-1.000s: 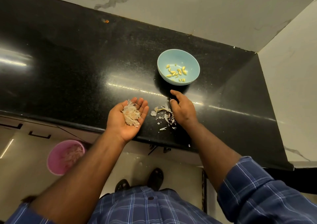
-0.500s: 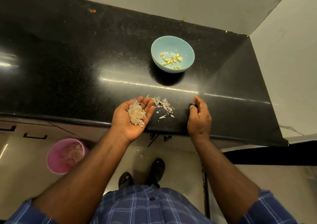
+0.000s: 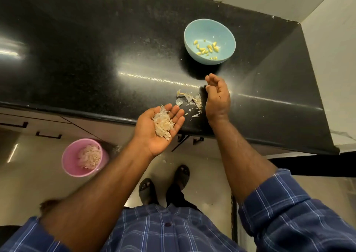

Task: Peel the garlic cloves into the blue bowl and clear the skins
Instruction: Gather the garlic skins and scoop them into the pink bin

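At the front edge of the black granite counter, the left hand lies palm up just past the lip, fingers relaxed and slightly cupped, cradling a loose heap of papery garlic skins. Beside it, the right hand stands on its little-finger side on the counter, fingers gently curved and holding nothing, right next to a small scatter of remaining skins. Peeled garlic cloves sit in the blue bowl farther back, so peeling looks finished and clearing the skins is the step in hand.

To do it well, the right hand should act as a scraper: keep its edge flat on the stone and draw the scraps toward the lip in one slow sweep, because these flakes are light and will flutter away under a quick flick. The left palm does best tucked under the counter edge, a little lower than the surface, so the scraps drop in rather than fall to the floor, where a few bits already appear to lie. Keep that palm level; the heap is loose and will likely spill if tilted. Tiny flecks near the bowl may need a second pass or a pinch. The load then seems bound for the pink bin on the floor to the left, which already holds skins; lower the hand close over it before tipping.
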The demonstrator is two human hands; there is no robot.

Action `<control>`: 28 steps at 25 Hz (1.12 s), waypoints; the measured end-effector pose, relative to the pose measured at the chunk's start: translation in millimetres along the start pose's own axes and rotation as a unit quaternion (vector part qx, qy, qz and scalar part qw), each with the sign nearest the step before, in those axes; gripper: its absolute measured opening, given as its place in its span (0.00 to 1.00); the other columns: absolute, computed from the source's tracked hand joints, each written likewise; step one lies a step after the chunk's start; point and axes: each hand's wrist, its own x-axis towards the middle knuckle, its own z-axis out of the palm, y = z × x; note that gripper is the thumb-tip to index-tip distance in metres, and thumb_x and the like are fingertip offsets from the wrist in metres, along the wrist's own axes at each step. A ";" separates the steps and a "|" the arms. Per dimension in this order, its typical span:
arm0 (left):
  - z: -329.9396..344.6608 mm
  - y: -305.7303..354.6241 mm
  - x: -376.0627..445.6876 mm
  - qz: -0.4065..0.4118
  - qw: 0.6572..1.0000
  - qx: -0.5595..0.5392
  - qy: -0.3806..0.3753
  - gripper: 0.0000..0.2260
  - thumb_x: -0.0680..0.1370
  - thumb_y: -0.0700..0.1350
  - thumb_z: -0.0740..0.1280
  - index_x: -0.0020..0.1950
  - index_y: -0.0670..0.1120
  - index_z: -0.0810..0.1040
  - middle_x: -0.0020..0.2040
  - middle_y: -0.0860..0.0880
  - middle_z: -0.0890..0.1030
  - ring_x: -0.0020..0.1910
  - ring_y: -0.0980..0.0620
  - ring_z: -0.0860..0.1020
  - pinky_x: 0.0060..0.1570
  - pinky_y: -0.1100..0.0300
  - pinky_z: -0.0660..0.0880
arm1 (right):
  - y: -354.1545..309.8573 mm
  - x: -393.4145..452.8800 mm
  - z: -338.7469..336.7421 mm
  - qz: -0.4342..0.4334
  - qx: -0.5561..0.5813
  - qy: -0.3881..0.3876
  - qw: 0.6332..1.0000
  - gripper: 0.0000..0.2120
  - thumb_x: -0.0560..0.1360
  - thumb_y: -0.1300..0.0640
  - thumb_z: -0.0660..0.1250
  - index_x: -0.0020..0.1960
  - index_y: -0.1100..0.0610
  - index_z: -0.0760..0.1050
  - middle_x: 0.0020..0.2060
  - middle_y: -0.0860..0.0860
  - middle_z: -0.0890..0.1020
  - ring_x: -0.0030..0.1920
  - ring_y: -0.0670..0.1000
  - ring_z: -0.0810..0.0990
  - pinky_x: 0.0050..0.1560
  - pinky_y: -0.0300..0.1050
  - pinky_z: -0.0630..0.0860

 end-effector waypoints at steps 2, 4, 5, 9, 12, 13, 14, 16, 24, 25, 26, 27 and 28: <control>-5.5 -5.9 -3.6 -0.016 1.000 0.005 0.002 0.14 0.84 0.46 0.58 0.51 0.41 0.81 0.47 0.42 0.86 0.46 0.43 0.87 0.53 0.47 0.82 | 1.9 -7.0 5.7 -0.019 -0.047 -0.062 0.997 0.22 0.74 0.54 0.61 0.66 0.54 0.77 0.60 0.49 0.83 0.61 0.46 0.81 0.66 0.54 0.77; -11.5 -15.9 -7.6 -0.041 0.999 0.023 0.001 0.15 0.84 0.46 0.58 0.52 0.41 0.82 0.48 0.42 0.86 0.46 0.43 0.87 0.52 0.47 0.82 | 5.8 -18.6 11.9 -0.055 -0.078 -0.112 0.989 0.20 0.75 0.56 0.61 0.65 0.53 0.79 0.60 0.49 0.83 0.61 0.46 0.81 0.65 0.51 0.77; -15.3 -20.4 -8.9 -0.054 0.998 0.030 0.001 0.15 0.84 0.46 0.58 0.52 0.40 0.82 0.49 0.42 0.86 0.47 0.43 0.87 0.52 0.48 0.83 | 6.4 -19.0 11.3 -0.090 -0.097 -0.113 0.985 0.19 0.75 0.57 0.62 0.64 0.53 0.80 0.60 0.49 0.84 0.61 0.46 0.81 0.65 0.49 0.78; -30.1 -35.6 -6.4 -0.087 0.995 0.043 0.012 0.15 0.83 0.44 0.58 0.52 0.39 0.82 0.49 0.41 0.86 0.46 0.43 0.87 0.51 0.47 0.82 | 2.4 1.4 9.3 -0.237 -0.250 -0.178 0.922 0.12 0.76 0.59 0.69 0.58 0.57 0.84 0.59 0.52 0.84 0.62 0.50 0.80 0.67 0.50 0.76; -40.0 -48.0 -0.5 -0.106 0.992 0.054 0.030 0.15 0.83 0.44 0.57 0.52 0.39 0.81 0.47 0.40 0.86 0.43 0.43 0.87 0.51 0.48 0.78 | 10.1 -2.7 9.0 -0.319 -0.295 -0.230 0.871 0.09 0.75 0.60 0.73 0.54 0.60 0.85 0.56 0.53 0.85 0.60 0.53 0.81 0.65 0.50 0.76; -42.9 -52.1 3.1 -0.111 0.992 0.056 0.034 0.15 0.83 0.43 0.57 0.51 0.39 0.81 0.46 0.40 0.86 0.42 0.43 0.87 0.51 0.49 0.78 | 14.5 -7.0 3.4 -0.340 -0.288 -0.228 0.866 0.07 0.74 0.61 0.73 0.52 0.60 0.85 0.54 0.53 0.85 0.59 0.52 0.82 0.63 0.48 0.77; -45.2 -55.3 7.0 -0.113 0.991 0.058 0.039 0.15 0.83 0.43 0.56 0.50 0.39 0.81 0.45 0.41 0.86 0.41 0.44 0.87 0.51 0.49 0.78 | 19.7 -10.7 -4.0 -0.354 -0.279 -0.227 0.863 0.05 0.74 0.62 0.74 0.50 0.60 0.85 0.53 0.53 0.86 0.59 0.51 0.82 0.63 0.45 0.77; -47.4 -60.1 16.3 -0.114 0.991 0.060 0.045 0.15 0.83 0.43 0.55 0.49 0.39 0.80 0.43 0.41 0.86 0.40 0.45 0.87 0.52 0.50 0.78 | 24.9 -15.3 -16.5 -0.337 -0.251 -0.220 0.880 0.06 0.74 0.62 0.73 0.51 0.59 0.85 0.55 0.53 0.85 0.61 0.50 0.81 0.64 0.42 0.77; -44.0 -70.2 42.5 -0.127 0.990 0.057 0.018 0.17 0.83 0.44 0.55 0.51 0.38 0.82 0.47 0.40 0.86 0.51 0.44 0.83 0.57 0.51 0.78 | 15.3 9.7 -16.5 -0.088 -0.059 -0.144 0.984 0.13 0.77 0.61 0.65 0.59 0.59 0.82 0.52 0.50 0.85 0.51 0.44 0.84 0.54 0.41 0.80; -43.6 -69.6 44.6 -0.127 0.990 0.062 0.016 0.18 0.83 0.45 0.55 0.52 0.38 0.82 0.47 0.40 0.86 0.51 0.44 0.83 0.58 0.52 0.77 | 17.9 7.8 -15.4 -0.090 -0.069 -0.145 0.983 0.15 0.76 0.60 0.64 0.60 0.57 0.82 0.53 0.50 0.85 0.53 0.46 0.84 0.57 0.46 0.81; -42.9 -68.7 45.7 -0.127 0.990 0.067 0.015 0.18 0.84 0.46 0.54 0.53 0.38 0.82 0.48 0.39 0.86 0.51 0.43 0.84 0.59 0.51 0.77 | 20.8 5.0 -14.8 -0.094 -0.078 -0.151 0.981 0.16 0.75 0.59 0.63 0.61 0.56 0.82 0.55 0.49 0.85 0.56 0.47 0.83 0.60 0.51 0.80; -43.4 -67.8 47.0 -0.125 0.990 0.068 0.014 0.19 0.84 0.47 0.54 0.55 0.38 0.82 0.50 0.38 0.86 0.51 0.43 0.84 0.59 0.51 0.77 | 22.4 1.6 -15.4 -0.100 -0.085 -0.161 0.978 0.17 0.75 0.59 0.62 0.62 0.55 0.81 0.56 0.49 0.85 0.58 0.48 0.83 0.63 0.55 0.79; -44.0 -67.0 48.1 -0.124 0.990 0.063 0.012 0.20 0.85 0.48 0.54 0.58 0.37 0.81 0.53 0.37 0.85 0.53 0.42 0.84 0.59 0.50 0.77 | 23.2 -3.1 -16.4 -0.107 -0.091 -0.173 0.975 0.18 0.75 0.59 0.62 0.62 0.55 0.81 0.58 0.49 0.84 0.60 0.48 0.82 0.64 0.56 0.78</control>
